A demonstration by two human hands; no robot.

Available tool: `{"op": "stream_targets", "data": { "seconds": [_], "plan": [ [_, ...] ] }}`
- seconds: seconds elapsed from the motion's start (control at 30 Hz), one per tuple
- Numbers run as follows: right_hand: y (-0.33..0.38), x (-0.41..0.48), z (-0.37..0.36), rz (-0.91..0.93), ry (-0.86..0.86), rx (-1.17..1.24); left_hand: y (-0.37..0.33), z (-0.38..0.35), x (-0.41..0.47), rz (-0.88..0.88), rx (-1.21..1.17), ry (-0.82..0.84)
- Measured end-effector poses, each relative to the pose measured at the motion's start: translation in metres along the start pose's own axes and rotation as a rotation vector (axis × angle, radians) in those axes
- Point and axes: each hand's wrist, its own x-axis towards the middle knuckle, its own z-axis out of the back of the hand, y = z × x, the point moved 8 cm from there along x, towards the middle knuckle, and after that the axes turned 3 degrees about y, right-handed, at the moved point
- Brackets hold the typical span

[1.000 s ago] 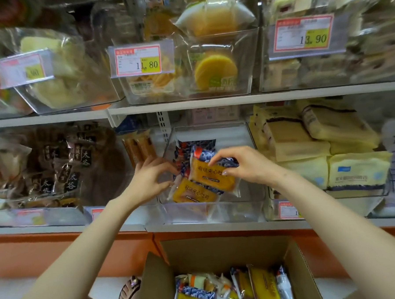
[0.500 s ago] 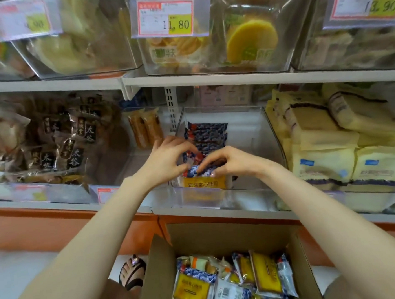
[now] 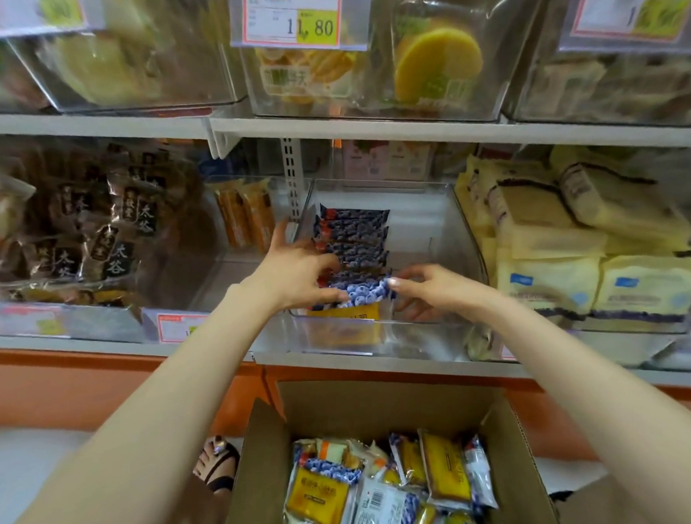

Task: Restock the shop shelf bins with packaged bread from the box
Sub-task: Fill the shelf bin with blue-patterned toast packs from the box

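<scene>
Free room right in clear bin (image 3: 426, 233); bread packets (image 3: 354, 229) left, shelf (image 3: 369, 129) perhaps low overhead.

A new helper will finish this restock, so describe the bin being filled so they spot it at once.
Find the lower shelf, straight above the open box. The clear bin there has orange packs to its left and pale yellow packs to its right. Only it holds blue-topped bread packs standing in a row along its left side.

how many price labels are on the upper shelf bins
3, all along the top of the frame: left label, cropped; 11.80 label, middle; right label, blurred. More may lie outside the frame.
</scene>
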Motion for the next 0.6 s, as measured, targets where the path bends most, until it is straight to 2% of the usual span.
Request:
{"op": "stream_targets", "data": {
  "seconds": [0.17, 0.3, 0.47, 0.6],
  "plan": [
    [0.014, -0.004, -0.008, 0.104, 0.068, 0.053, 0.004, 0.0, -0.011, 0.023, -0.1, 0.03],
    [0.017, -0.003, -0.003, 0.144, -0.069, 0.023, 0.008, 0.001, -0.011, 0.013, -0.156, 0.011],
    [0.008, 0.001, -0.003, 0.092, -0.108, -0.151, -0.011, -0.003, -0.005, -0.069, -0.049, -0.033],
    [0.0, 0.006, 0.0, 0.039, -0.123, -0.085, -0.024, -0.006, 0.0, -0.136, -0.112, -0.066]
  ]
}}
